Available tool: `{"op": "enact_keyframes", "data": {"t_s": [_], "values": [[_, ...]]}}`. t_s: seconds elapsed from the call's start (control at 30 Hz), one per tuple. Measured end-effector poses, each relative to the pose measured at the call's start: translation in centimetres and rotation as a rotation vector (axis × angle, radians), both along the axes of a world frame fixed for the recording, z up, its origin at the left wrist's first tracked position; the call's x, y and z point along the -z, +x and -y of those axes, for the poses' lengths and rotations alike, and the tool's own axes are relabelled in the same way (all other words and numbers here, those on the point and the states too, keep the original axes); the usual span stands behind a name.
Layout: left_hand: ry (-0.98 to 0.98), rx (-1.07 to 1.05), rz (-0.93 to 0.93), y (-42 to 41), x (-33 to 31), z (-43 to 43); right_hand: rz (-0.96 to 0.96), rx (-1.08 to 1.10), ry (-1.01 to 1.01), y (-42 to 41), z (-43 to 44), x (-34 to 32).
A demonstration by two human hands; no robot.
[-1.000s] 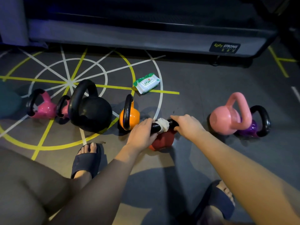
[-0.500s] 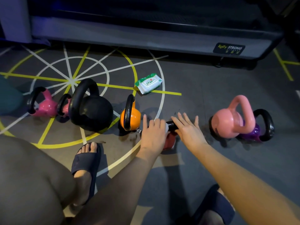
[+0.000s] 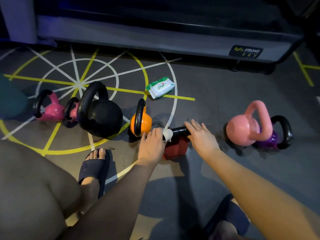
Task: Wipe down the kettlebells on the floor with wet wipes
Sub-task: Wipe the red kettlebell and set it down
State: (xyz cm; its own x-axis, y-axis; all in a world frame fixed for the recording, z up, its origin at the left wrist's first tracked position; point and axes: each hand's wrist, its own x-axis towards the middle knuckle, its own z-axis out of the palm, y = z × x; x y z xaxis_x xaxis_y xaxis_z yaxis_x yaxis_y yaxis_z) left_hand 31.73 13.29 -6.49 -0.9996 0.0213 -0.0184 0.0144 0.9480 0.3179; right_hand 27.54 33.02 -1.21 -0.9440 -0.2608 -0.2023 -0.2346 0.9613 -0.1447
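The red hexagonal kettlebell (image 3: pixel 174 150) with a black handle (image 3: pixel 179 131) stands on the grey floor (image 3: pixel 216 101), centre, right of the orange kettlebell (image 3: pixel 144 122). The left hand (image 3: pixel 152 144) has its fingers curled, gripping a white wet wipe (image 3: pixel 168 135) against the handle. The right hand (image 3: pixel 200 137) has its fingers straight and rests on the handle's right end.

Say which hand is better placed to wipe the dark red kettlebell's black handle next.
Left. The left hand holds the white wet wipe against the black handle of the dark red kettlebell. The right hand lies open over the handle's other end without a wipe, better for steadying.
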Motion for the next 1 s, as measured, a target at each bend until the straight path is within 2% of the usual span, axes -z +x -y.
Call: {"op": "enact_keyframes", "data": {"t_s": [0.1,0.3,0.47,0.53,0.6,0.67,0.87,1.0], "values": [[0.107,-0.056,0.034,0.2,-0.3,1.0,0.03,0.019,0.026,0.1,0.3,-0.8],[0.128,-0.031,-0.011,0.7,-0.6,0.5,0.05,0.038,0.03,0.0,0.6,-1.0],[-0.091,0.09,-0.222,0.8,-1.0,-2.8,0.044,0.057,0.03,0.3,0.8,-1.0],[-0.245,0.143,-0.165,0.2,-1.4,-4.5,0.043,0.068,0.024,0.5,0.8,-0.7],[-0.301,0.102,-0.107,-0.6,-1.3,-4.5,0.059,0.081,0.017,0.6,0.8,-0.3],[-0.245,0.034,-0.088,-0.9,-1.2,-2.8,0.076,0.087,0.02,0.5,0.8,0.0],[0.157,-0.097,-0.066,-0.6,0.3,-0.5,0.056,0.082,0.024,0.3,0.9,0.1],[0.417,-0.109,-0.053,0.0,1.6,0.6,0.029,0.079,0.02,0.4,0.9,0.3]]}}
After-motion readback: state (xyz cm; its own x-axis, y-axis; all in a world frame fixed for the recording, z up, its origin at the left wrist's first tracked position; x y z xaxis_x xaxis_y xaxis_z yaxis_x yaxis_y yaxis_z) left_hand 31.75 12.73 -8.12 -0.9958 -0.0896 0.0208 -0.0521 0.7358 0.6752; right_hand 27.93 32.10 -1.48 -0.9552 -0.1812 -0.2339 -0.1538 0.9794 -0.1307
